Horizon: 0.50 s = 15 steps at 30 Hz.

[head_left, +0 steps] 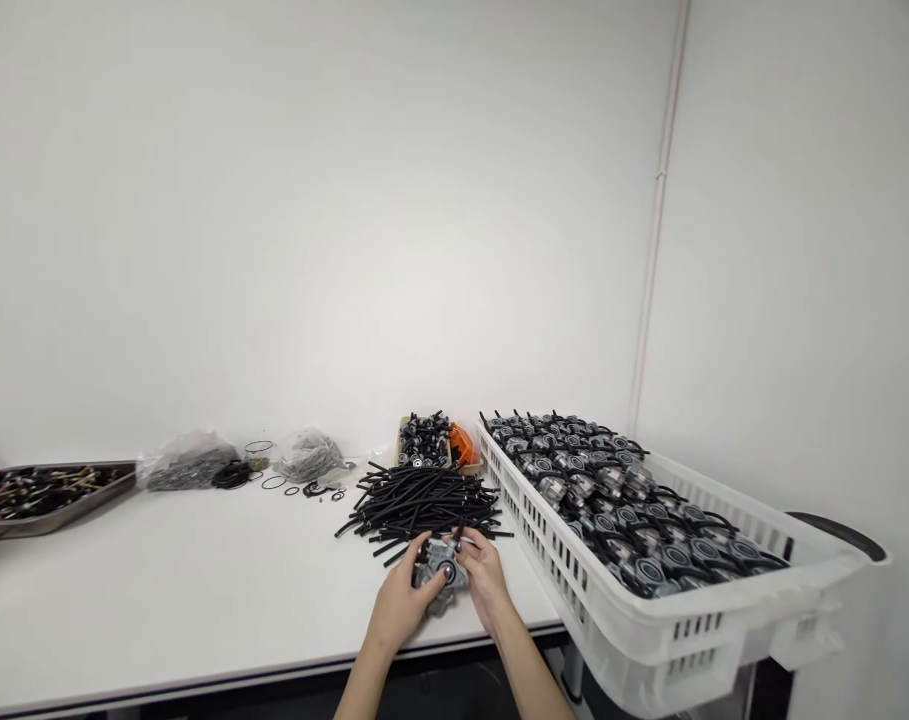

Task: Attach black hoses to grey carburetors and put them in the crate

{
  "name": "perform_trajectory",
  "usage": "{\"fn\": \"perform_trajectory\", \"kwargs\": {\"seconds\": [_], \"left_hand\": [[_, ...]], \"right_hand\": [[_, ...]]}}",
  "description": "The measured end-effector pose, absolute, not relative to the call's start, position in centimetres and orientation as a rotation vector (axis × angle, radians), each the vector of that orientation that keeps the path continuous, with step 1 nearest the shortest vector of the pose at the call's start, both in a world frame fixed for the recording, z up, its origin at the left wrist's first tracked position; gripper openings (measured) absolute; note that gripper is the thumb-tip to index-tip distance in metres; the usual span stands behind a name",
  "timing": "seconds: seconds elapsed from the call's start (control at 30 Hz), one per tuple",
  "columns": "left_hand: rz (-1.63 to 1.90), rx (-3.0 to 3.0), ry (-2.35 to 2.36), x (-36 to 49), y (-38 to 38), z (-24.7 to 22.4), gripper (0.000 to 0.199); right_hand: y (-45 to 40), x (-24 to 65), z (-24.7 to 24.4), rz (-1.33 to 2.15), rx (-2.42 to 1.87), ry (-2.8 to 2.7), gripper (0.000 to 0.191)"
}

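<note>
Both my hands hold a grey die-cast carburetor [440, 572] just above the white table [199, 590], near its front edge. My left hand [401, 600] grips its left side, and my right hand [485, 580] grips its right side. My fingers hide part of the body, while a round dark port faces up. A short black tube stands near my right fingertips. Directly behind my hands lies a loose heap of black rubber hoses [424, 503].
To the right, a large white slotted plastic crate [551, 570] holds several rows of carburetors [604, 490] with black hoses. Farther back are a small tray of black parts [424, 440], an orange item [463, 445], rubber rings [274, 482], bagged parts [308, 457] [188, 462], and a metal tray [49, 495].
</note>
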<state>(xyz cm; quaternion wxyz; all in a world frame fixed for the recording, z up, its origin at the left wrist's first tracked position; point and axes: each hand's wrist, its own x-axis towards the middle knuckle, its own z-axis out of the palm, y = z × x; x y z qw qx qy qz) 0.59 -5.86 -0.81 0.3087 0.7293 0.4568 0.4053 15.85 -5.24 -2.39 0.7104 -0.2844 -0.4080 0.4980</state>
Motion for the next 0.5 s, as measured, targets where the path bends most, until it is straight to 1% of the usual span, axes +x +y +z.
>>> {"fn": "perform_trajectory", "kwargs": {"seconds": [0.33,0.5], "left_hand": [[1.072,1.925,1.212,0.58,-5.92,-0.75,0.062],[1.096,1.909,1.212,0.62,-5.74,-0.91,0.060]], "right_hand": [[-5.42,15.83,-2.20,1.079,-0.644,-0.918,0.039],[-5.36,15.87,-2.27,1.097,-0.658,-0.908,0.041]]}}
